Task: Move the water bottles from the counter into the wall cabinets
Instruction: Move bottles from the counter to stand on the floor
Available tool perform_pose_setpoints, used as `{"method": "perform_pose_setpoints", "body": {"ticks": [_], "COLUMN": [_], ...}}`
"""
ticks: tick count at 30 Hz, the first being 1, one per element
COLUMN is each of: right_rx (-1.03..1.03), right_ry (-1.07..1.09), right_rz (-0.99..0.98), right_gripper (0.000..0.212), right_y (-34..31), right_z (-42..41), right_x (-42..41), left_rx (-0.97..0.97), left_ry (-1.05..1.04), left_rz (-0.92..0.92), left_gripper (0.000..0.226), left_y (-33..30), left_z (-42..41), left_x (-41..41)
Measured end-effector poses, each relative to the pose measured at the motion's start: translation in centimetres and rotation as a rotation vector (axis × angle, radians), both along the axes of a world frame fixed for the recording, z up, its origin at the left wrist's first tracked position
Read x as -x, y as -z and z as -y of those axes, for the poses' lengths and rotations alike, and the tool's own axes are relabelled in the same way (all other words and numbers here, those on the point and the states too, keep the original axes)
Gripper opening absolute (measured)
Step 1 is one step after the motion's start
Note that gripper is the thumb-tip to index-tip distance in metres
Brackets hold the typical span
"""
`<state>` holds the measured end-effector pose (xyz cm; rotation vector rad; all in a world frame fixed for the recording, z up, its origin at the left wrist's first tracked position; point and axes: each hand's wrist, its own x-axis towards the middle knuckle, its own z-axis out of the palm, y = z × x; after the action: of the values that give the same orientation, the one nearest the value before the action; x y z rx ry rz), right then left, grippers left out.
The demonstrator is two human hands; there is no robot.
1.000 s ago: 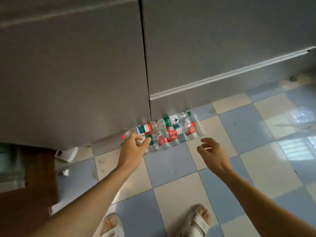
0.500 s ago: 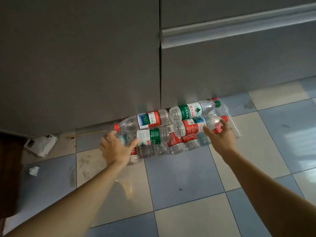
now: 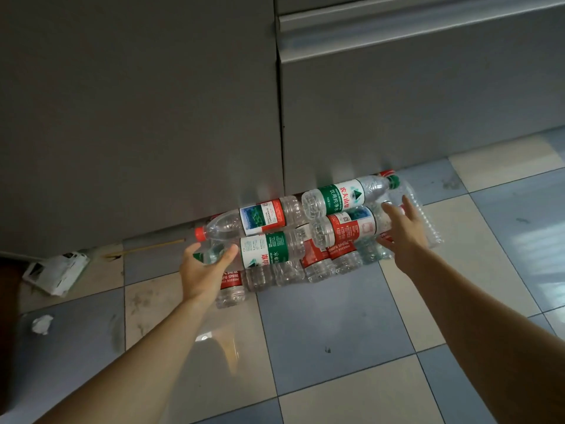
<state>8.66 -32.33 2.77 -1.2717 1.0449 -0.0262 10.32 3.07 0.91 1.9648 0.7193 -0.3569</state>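
Several clear plastic water bottles lie in a pile on the tiled floor against the grey base cabinets. On top lie a green-label bottle (image 3: 339, 197), a red-and-blue-label bottle (image 3: 260, 217), a red-label bottle (image 3: 348, 229) and a second green-label bottle (image 3: 269, 250). My left hand (image 3: 203, 272) is at the pile's left end, thumb and fingers spread on either side of the second green-label bottle's neck. My right hand (image 3: 403, 232) is at the right end, fingers spread over the red-label bottle's neck. More bottles under the top layer are partly hidden.
Two grey cabinet fronts (image 3: 137, 117) rise behind the pile, with a handle rail (image 3: 412, 29) on the right one. A crumpled white carton (image 3: 58, 272) and a paper scrap (image 3: 41, 324) lie on the floor at the left. The blue and cream tiles (image 3: 321, 325) extend toward me.
The view has dropped closer to the floor and the pile looks larger. Both hands have reached forward from short of the bottles onto the pile's two ends.
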Motion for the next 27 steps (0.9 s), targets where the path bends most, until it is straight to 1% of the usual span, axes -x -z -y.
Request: {"method": "perform_pose_setpoints", "body": {"ticks": [1,3,5,6,7,9,11,13,14,16,17,19,20,24,27], "right_rx": [-0.039,-0.09,-0.079,-0.038,0.007,0.046,-0.008,-0.114,-0.146,-0.114,-0.057,0.12,0.204,0.41,0.552], "right_ry": [0.026,0.092,0.151,0.202,0.268,0.38,0.416,0.395,0.356,0.241,0.181,0.052,-0.02,-0.254,-0.385], "right_rz": [0.005,0.012,0.015,0.0,-0.019,-0.04,-0.029,0.05,0.084,0.117,0.122,0.121,0.139,0.26,0.211], "right_gripper": [0.063,0.052,0.033,0.019,0.015,0.028,0.045,0.061,0.062,0.052,0.045,0.03,0.026,0.033,0.033], "right_y": [-0.1,-0.2,-0.4,-0.4,-0.4,-0.7,-1.5,-2.7,-3.4,-5.2,-6.2,-8.3,-9.5,-13.2,-14.0], "right_z": [0.3,0.8,0.8,0.6,0.5,0.5,0.7,1.2,1.3,1.1,0.8,0.1,-0.1,-0.1,0.1], "right_x": [-0.2,-0.5,-0.7,-0.8,-0.9,-1.1,-1.1,-0.8,-0.5,-0.1,0.2,0.9,1.4,4.3,6.6], "left_rx": [0.002,0.011,0.074,0.097,0.095,0.072,0.105,0.117,0.095,0.047,0.034,0.011,0.002,0.0,0.035], "left_ry": [-0.028,-0.091,-0.161,-0.175,-0.171,-0.137,-0.102,-0.037,0.022,0.148,0.21,0.343,0.41,0.691,0.933], "left_rz": [0.017,0.066,0.133,0.166,0.198,0.252,0.294,0.332,0.36,0.424,0.447,0.482,0.498,0.532,0.47], "left_gripper": [0.08,0.047,0.017,0.013,0.015,0.02,0.02,0.017,0.014,0.013,0.014,0.016,0.018,0.023,0.025], "left_y": [-0.1,-0.4,-1.0,-1.4,-1.9,-3.0,-4.3,-5.7,-6.4,-7.9,-8.7,-10.0,-10.7,-12.9,-13.6], "left_z": [0.1,0.3,0.5,0.7,0.8,1.2,1.6,2.0,2.3,3.1,3.6,4.7,5.4,8.5,11.1], "left_x": [0.2,0.4,0.7,0.7,0.7,0.5,0.2,0.0,-0.1,-0.2,-0.3,-0.4,-0.5,-0.4,0.0]}}
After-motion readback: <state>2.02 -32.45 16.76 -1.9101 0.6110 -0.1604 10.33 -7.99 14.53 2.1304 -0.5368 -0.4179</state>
